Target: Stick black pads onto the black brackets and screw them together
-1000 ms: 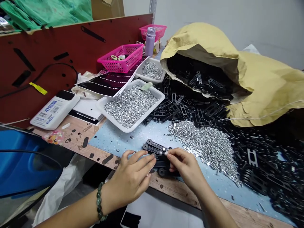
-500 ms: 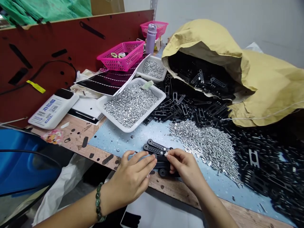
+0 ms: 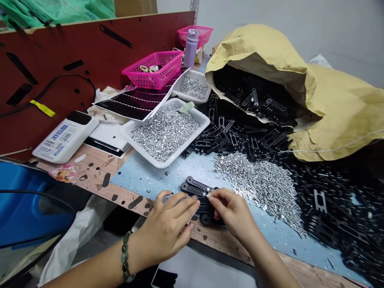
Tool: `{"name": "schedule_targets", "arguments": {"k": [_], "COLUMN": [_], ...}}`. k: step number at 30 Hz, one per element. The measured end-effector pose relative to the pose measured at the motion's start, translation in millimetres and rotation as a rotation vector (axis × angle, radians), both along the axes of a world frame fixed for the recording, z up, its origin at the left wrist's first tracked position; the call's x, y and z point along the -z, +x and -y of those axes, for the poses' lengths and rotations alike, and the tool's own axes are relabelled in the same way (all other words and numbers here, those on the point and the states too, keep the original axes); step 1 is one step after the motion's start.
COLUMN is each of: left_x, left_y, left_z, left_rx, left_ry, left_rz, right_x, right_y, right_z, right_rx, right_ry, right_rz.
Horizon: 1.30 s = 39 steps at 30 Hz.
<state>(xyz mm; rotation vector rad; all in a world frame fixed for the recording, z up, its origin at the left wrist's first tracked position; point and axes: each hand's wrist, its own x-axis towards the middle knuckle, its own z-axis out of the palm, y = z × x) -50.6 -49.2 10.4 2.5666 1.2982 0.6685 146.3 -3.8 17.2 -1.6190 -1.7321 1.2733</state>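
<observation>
"Desk (image 3: 103, 176) looks crowded. Where's the work?"

"Near its front edge, on the blue mat (image 3: 144, 172): black slotted bars (image 3: 194, 188)."

"Hands?"

"Left hand (image 3: 168, 224) curved over the bars, fingers together, gripping; right hand (image 3: 231, 212) pinching a tiny silver piece (image 3: 209, 194) at their end."

"Tip?"

"Firm pinch, bars held flat against the mat"
</observation>
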Motion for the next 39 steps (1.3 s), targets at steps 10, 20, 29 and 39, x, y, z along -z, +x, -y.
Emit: {"name": "schedule_targets", "arguments": {"k": [10,20,29,39], "left_x": [10.8,3.5,-25.5,5.5], "left_y": [6,6,-9,-25], "left_z": [2,-1,-8,-4], "left_rx": [-0.055,-0.038,0.018,-0.150], "left_ry": [-0.022,-0.029,-0.413,-0.109], "left_rz": [0.014,0.038,0.272,-0.010], "right_x": [3.3,-2.0,-19.4,-0.1], "right_y": [5,7,-21,-23], "right_z": [-2,-3,24,-5], "right_rx": [0.042,-0.050,-0.451,0.045], "right_ry": [-0.188,0.220,0.697,0.011], "right_rz": [-0.174,0.407,0.064,-0.232]}}
